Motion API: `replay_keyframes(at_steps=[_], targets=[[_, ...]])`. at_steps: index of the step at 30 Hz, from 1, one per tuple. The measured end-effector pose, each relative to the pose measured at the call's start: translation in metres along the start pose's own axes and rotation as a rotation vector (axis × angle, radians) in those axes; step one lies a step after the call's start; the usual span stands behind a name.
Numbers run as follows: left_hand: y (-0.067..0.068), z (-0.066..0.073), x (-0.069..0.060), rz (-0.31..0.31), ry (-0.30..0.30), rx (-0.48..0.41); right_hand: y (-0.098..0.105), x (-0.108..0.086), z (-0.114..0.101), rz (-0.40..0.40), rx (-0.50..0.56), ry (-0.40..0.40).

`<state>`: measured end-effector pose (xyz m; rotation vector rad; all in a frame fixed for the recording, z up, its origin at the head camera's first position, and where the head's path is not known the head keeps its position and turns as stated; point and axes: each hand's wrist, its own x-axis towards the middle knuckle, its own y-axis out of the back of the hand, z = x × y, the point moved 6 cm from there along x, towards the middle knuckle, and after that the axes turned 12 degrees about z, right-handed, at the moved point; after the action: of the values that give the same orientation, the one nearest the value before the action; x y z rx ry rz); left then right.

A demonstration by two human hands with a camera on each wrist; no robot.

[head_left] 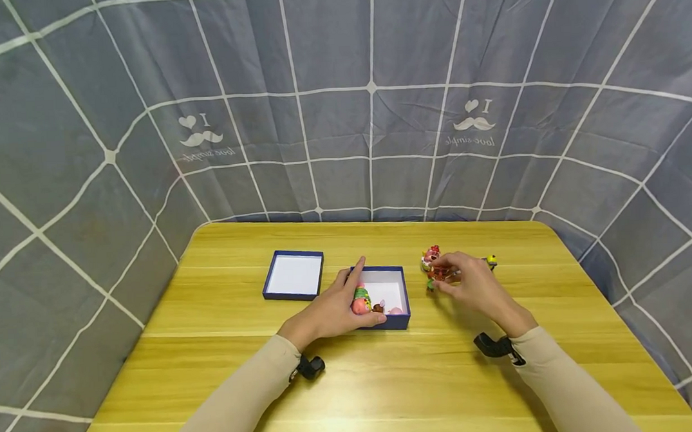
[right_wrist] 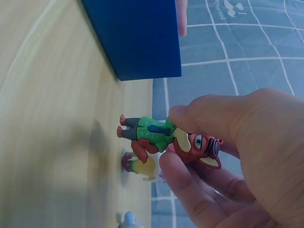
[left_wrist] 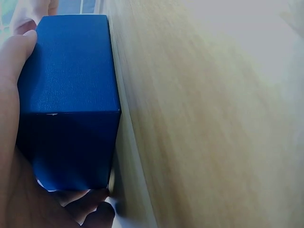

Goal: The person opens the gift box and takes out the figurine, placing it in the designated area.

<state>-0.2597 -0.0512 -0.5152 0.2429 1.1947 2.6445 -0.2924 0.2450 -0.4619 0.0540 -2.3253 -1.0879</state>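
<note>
My left hand (head_left: 332, 307) grips the left side of an open blue box (head_left: 392, 323), thumb along its near wall. Inside the white interior lie a pink-and-green figurine (head_left: 361, 300), a small brown piece (head_left: 378, 308) and a pale pink piece (head_left: 395, 310). The left wrist view shows the box's blue outer walls (left_wrist: 71, 66) with fingers around them. To the right of the box, my right hand (head_left: 473, 288) pinches a fox figurine (right_wrist: 156, 130) by its head and shoulders, between thumb and fingers. It wears a green shirt, dark tie and grey trousers.
A shallow blue lid (head_left: 293, 275) with a white inside lies left of the box. Just beyond the right hand stands a pink figurine with a red top (head_left: 431, 257); a yellow-and-dark figurine (head_left: 491, 260) is partly hidden behind that hand. A grid-patterned curtain (head_left: 342, 126) surrounds the wooden table.
</note>
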Motion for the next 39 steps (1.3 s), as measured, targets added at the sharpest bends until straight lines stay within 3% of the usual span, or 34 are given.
replay_keyframes(at_steps=[13, 39], targets=[[-0.001, 0.001, -0.002, -0.005, 0.006, 0.006, -0.01, -0.009, 0.01, -0.066, 0.038, -0.075], [-0.001, 0.0, -0.001, -0.004, 0.01, 0.016, -0.013, -0.008, 0.013, -0.064, 0.026, -0.076]])
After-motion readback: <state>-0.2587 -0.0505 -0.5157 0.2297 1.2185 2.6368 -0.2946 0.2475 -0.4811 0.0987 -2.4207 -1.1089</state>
